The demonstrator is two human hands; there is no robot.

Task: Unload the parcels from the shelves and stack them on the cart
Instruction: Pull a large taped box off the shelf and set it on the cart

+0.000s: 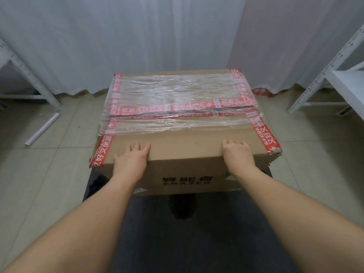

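Observation:
A large cardboard parcel (183, 119), bound with red printed tape and clear film, sits on the dark flat cart deck (197, 233) in front of me. My left hand (131, 160) lies flat on the parcel's near top edge, left of centre, fingers straight. Over the same edge further right rests my right hand (237, 156), its fingers bent over the top. Both forearms reach forward over the cart deck. The parcel's near face carries dark printed lettering.
White metal shelf frames stand at the left (29, 79) and right (334, 75); the right one shows a bare white shelf board. A white roll (42, 129) lies on the tiled floor at left. White curtains hang behind the parcel.

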